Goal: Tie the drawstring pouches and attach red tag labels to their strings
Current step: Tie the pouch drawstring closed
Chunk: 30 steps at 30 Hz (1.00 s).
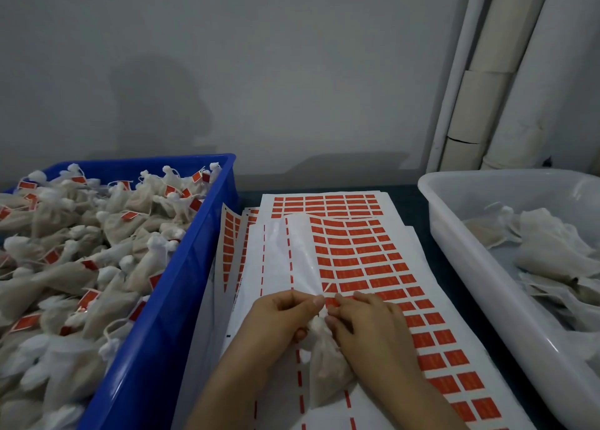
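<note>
Grey wall (259,72) fills the background, with pale pipes (487,72) running up the right corner. Below it a dark counter (418,202) carries three things side by side.

On the left stands a blue crate (181,283), heaped with tied pouches (123,234) that carry red tags on their strings. On the right is a white tub (470,267) holding a looser pile of flat pouches (545,244), with no tags to be seen on them. Between the two lie overlapping label sheets (357,254), white backing printed with rows of red labels; the left part of the top sheet is stripped bare.

One pouch (324,368) lies on these sheets, near the bottom middle, its gathered neck pointing away from the person. The left hand (279,316) and the right hand (367,322) meet at that neck. The left fingers (308,301) are curled and pinch the top of the neck, and the right fingers (344,299) are curled in against it from the other side. The string itself is too small to make out between them
</note>
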Motion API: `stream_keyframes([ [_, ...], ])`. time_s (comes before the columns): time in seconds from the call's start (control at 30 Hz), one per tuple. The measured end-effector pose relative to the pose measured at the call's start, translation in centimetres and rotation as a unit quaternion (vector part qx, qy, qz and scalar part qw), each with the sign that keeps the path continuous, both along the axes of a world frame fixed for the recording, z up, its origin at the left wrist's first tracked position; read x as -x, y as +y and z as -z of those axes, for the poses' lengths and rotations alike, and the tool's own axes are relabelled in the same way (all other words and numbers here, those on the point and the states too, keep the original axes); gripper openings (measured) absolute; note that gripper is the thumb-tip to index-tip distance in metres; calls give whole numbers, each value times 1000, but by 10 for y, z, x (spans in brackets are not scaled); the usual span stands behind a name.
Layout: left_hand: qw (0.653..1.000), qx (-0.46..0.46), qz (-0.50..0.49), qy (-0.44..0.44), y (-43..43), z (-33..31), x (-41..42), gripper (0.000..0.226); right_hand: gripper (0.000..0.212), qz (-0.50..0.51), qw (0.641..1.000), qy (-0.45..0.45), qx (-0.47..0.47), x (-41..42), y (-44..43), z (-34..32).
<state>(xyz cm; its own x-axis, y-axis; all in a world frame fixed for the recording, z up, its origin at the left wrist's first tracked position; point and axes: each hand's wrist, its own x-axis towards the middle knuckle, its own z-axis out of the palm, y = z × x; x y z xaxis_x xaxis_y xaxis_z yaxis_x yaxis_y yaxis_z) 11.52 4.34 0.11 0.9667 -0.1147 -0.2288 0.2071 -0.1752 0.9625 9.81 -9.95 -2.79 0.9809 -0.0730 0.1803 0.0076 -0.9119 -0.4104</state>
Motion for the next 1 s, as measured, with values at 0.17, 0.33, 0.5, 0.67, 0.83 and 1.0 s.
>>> stream_keyframes([
  [0.17,1000,6,3,7,0,0,1,20,41,-31,999,3,43,1,-1,-3],
  [0.33,1000,24,2,6,0,0,2,16,41,-30,999,-4,41,-2,-4,-2],
  [0.5,999,31,-2,4,0,1,1,13,39,-27,999,-15,28,-4,-5,1],
  [0.67,1000,27,-1,2,0,1,1,14,32,-17,1000,-23,-3,-6,-6,3],
  [0.83,1000,25,1,0,1,2,1,14,27,-7,999,-50,-9,-7,-5,5],
  [1.0,1000,25,-2,4,0,3,0,15,24,-7,998,-56,4,-9,-3,7],
])
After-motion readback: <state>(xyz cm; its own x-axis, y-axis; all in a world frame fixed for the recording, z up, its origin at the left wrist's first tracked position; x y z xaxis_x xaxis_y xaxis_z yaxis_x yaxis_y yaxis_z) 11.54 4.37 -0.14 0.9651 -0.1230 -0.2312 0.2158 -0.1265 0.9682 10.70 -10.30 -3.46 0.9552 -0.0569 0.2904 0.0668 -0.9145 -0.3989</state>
